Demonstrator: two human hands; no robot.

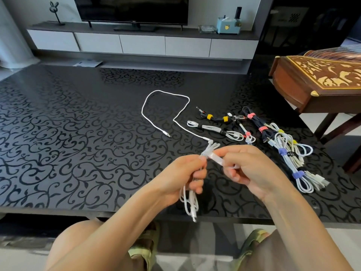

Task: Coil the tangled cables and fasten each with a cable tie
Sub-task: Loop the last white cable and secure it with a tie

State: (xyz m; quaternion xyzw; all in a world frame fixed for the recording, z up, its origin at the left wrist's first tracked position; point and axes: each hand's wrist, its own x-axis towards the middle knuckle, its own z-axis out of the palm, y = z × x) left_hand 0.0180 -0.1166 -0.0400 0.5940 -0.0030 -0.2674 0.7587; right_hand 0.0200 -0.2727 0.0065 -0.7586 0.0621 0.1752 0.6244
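Coiled white cable (190, 202) is held in my left hand (181, 173), fingers curled round the bundle, loops hanging below the fist. My right hand (252, 169) pinches a white cable tie (214, 159) wrapped at the bundle's top, between both grips. Loose white cable (166, 94) loops on the table (78, 133) beyond the grip; tied bundles (289, 153) lie right of it.

home living room | television (130, 8) on low cabinet (142, 43)
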